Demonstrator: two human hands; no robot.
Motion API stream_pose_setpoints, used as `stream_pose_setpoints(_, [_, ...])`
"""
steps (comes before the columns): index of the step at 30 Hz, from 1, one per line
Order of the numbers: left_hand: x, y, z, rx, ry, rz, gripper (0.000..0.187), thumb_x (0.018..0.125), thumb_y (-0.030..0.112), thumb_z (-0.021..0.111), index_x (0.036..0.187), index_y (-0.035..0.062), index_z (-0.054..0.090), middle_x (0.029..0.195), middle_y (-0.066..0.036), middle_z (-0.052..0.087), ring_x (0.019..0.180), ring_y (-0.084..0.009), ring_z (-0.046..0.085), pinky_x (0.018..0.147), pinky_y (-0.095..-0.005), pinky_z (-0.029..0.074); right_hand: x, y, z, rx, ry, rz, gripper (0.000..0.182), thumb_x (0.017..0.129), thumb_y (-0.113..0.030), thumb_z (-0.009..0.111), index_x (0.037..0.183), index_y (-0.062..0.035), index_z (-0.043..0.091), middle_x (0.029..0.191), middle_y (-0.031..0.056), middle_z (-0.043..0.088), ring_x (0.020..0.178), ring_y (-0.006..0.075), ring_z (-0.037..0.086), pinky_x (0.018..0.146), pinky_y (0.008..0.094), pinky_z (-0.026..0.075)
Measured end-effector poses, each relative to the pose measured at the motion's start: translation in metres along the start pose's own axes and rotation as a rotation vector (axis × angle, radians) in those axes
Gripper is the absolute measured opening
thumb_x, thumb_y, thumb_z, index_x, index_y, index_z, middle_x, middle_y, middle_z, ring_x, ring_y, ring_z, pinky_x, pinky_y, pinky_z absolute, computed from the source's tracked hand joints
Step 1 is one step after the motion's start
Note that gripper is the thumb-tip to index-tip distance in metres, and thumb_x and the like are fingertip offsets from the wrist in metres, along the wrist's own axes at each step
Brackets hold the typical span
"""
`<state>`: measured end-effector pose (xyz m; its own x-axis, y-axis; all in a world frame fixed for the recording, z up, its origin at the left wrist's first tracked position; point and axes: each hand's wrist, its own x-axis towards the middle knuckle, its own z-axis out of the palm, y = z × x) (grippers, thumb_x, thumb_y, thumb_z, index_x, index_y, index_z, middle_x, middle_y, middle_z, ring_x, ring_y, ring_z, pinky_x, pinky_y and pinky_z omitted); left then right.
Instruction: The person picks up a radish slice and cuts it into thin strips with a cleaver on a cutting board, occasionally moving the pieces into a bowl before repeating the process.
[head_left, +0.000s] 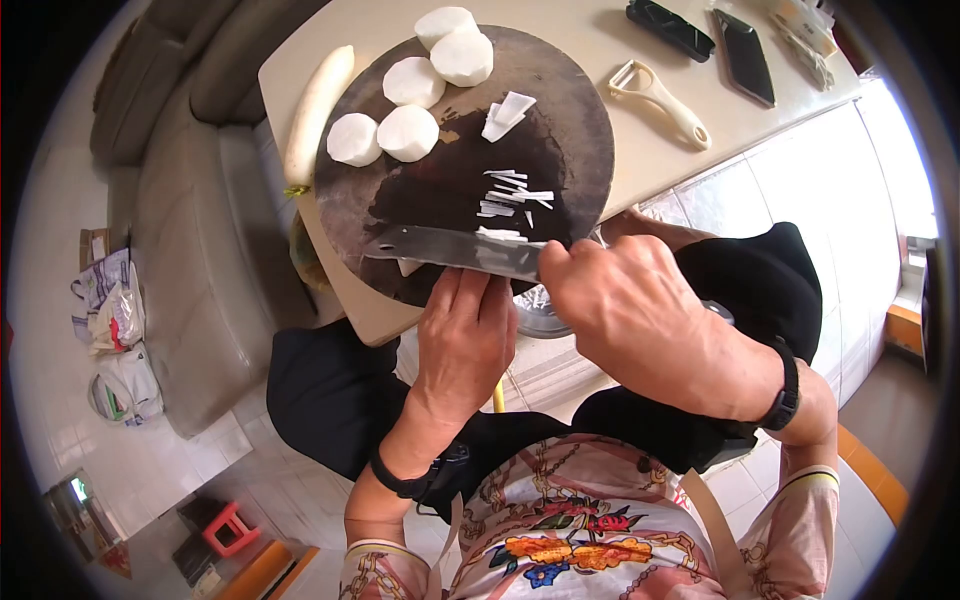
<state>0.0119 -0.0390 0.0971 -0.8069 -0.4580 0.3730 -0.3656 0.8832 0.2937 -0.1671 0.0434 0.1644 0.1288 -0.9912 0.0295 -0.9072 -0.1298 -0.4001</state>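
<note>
My right hand (625,300) grips the handle of a cleaver (455,248), whose blade lies across the near part of a round, dark chopping board (350,210). Behind the blade, my left hand (465,325) has its fingers pressed together at the board's near edge; the blade hides the fingertips and whatever they hold. A bit of white radish shows just left of them. Beyond the blade lie thin radish strips (510,195) and a few flat slices (508,116). Several thick, peeled radish chunks (408,133) sit on the board's far left.
A whole white radish (318,120) lies on the table left of the board. To the right are a peeler (660,103), a phone (745,57) and a black case (670,28). Below the table edge, a bowl (545,318) holds shredded radish. A grey sofa (195,230) stands at left.
</note>
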Motion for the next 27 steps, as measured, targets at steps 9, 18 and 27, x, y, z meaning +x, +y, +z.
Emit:
stream_pose_setpoints(9, [-0.007,-0.003,0.001,-0.015,-0.058,-0.006,0.04,0.078,-0.002,0.065,0.118,-0.009,0.062,0.119,-0.018,0.058,0.108,-0.039,0.059,0.093,-0.0447,0.052,-0.011,0.008,-0.001,0.035,0.122,-0.039,0.007,0.073,0.002,0.062,0.078,0.0054,0.059,0.06,0.0169,0.062,0.058,0.0336,0.067,0.054,0.0398,0.052])
stream_pose_setpoints(18, [-0.002,0.001,-0.003,0.016,-0.013,0.015,0.027,0.082,-0.003,0.066,0.109,-0.0042,0.066,0.116,-0.018,0.06,0.101,-0.0402,0.061,0.086,-0.0449,0.054,0.004,-0.004,0.007,-0.064,0.128,-0.101,0.007,0.072,-0.001,0.065,0.078,0.001,0.063,0.065,0.0142,0.064,0.064,0.0299,0.069,0.057,0.0368,0.053])
stream_pose_setpoints(27, [-0.008,-0.006,0.005,-0.007,0.024,0.037,0.04,0.082,-0.002,0.064,0.121,-0.0074,0.062,0.122,-0.018,0.058,0.112,-0.0365,0.059,0.094,-0.0431,0.052,-0.007,0.009,0.0,0.023,0.097,0.026,0.003,0.068,0.002,0.063,0.071,0.0027,0.061,0.064,0.0207,0.062,0.063,0.0389,0.065,0.061,0.0467,0.052])
